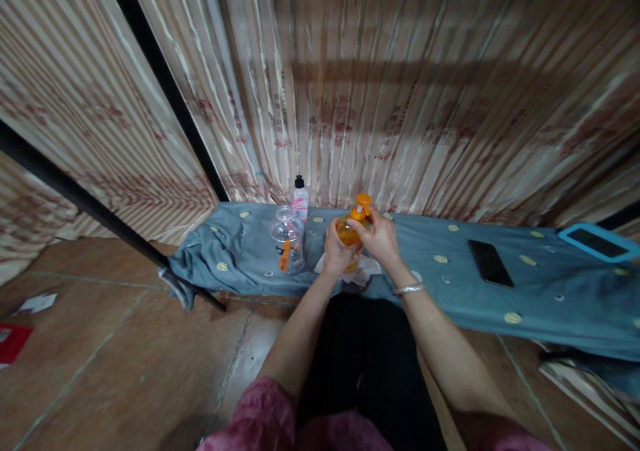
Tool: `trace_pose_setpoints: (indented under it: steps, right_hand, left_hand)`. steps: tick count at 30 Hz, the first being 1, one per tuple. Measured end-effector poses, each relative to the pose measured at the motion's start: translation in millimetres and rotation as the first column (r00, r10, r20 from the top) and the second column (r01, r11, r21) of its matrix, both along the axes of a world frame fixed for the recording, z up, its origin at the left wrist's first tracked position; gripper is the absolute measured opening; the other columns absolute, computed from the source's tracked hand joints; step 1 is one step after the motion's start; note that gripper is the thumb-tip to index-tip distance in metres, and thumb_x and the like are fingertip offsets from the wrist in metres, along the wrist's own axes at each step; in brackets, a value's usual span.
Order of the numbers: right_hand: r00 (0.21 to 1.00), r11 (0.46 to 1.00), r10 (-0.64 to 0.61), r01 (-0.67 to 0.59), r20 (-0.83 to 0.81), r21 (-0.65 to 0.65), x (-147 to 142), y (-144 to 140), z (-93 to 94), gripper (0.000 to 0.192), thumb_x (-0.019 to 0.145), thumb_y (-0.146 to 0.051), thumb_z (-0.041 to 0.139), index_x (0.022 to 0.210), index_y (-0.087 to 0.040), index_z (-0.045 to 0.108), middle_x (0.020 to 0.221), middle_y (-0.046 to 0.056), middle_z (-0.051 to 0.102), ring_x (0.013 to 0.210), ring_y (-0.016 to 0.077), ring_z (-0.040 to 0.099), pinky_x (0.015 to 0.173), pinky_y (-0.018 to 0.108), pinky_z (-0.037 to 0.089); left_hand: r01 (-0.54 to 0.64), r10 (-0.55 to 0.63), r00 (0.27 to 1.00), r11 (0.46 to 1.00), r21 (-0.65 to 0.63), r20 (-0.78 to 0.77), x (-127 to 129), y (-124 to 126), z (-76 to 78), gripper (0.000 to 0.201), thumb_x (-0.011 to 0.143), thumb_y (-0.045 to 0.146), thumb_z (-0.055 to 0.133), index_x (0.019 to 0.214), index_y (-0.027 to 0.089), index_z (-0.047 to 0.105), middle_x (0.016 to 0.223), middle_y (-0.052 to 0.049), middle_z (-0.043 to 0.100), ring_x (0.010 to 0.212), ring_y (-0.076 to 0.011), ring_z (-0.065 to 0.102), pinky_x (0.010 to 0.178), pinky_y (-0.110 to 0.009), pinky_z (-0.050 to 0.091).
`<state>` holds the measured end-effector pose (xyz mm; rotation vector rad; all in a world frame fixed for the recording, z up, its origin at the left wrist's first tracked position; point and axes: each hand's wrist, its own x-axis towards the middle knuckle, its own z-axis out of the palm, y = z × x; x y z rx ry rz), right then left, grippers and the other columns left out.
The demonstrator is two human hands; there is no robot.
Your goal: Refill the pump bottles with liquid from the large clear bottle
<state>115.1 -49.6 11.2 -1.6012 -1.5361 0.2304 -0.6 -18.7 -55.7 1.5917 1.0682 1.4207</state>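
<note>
Your left hand (336, 249) wraps around the body of the orange pump bottle (351, 229), fingers curled shut on it, while your right hand (381, 239) closes over its upper part just below the orange pump head. The bottle stands upright over a white tissue (364, 275) lying on the blue-grey cloth (450, 264) near the striped curtain (400, 91). Just left of your left hand stands a clear plastic bottle (287, 240), with a small black-capped white bottle (300, 199) behind it. A black phone (490, 263) lies well apart to your right, and a blue-framed tablet (597, 241) beyond that.
</note>
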Motion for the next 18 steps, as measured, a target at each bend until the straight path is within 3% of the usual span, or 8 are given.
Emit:
trace_pose_setpoints:
  steps: [5, 9, 14, 18]
  right_hand:
    - [0.998, 1.0, -0.025, 0.025, -0.051, 0.012, -8.3, 0.2, -4.8, 0.04, 0.094, -0.049, 0.065, 0.12, -0.018, 0.063, 0.11, 0.007, 0.065, 0.095, 0.0191, 0.064, 0.086, 0.042, 0.056]
    - [0.995, 1.0, -0.01, 0.012, -0.103, 0.022, -1.1, -6.8, -18.6, 0.048, 0.095, -0.048, 0.065, 0.132, -0.019, 0.059, 0.129, 0.011, 0.062, 0.112, 0.0238, 0.063, 0.096, 0.048, 0.053]
    - [0.986, 0.987, -0.131, 0.121, -0.1, -0.103, 18.6, -22.0, -68.4, 0.044, 0.097, -0.046, 0.061, 0.133, -0.019, 0.058, 0.133, 0.012, 0.059, 0.116, 0.025, 0.061, 0.099, 0.05, 0.052]
    - [0.996, 0.965, -0.088, 0.091, 0.023, -0.246, 16.6, -27.7, -109.0, 0.042, 0.095, -0.043, 0.065, 0.129, -0.019, 0.06, 0.132, 0.011, 0.06, 0.114, 0.0243, 0.062, 0.096, 0.048, 0.054]
  left_hand:
    - [0.002, -0.002, 1.0, 1.0, 0.02, -0.002, -1.1, 0.6, -0.9, 0.076, 0.058, 0.018, 0.089, 0.125, 0.021, 0.053, 0.125, -0.011, 0.062, 0.122, -0.0315, 0.06, 0.11, -0.05, 0.046]
    - [-0.007, 0.007, 1.0, 1.0, 0.001, 0.012, -1.2, -0.6, -0.2, 0.079, 0.058, 0.019, 0.09, 0.127, 0.022, 0.052, 0.125, -0.01, 0.063, 0.124, -0.0312, 0.06, 0.111, -0.05, 0.045]
    - [-0.002, 0.003, 1.0, 0.999, -0.033, 0.028, -1.8, -0.9, 3.8, 0.083, 0.052, 0.02, 0.094, 0.124, 0.021, 0.053, 0.123, -0.009, 0.063, 0.12, -0.0307, 0.062, 0.11, -0.05, 0.046]
    - [-0.009, 0.01, 0.999, 0.999, -0.05, 0.031, -2.7, -2.3, 6.4, 0.079, 0.053, 0.017, 0.092, 0.122, 0.022, 0.053, 0.119, -0.008, 0.064, 0.117, -0.029, 0.063, 0.109, -0.049, 0.047]
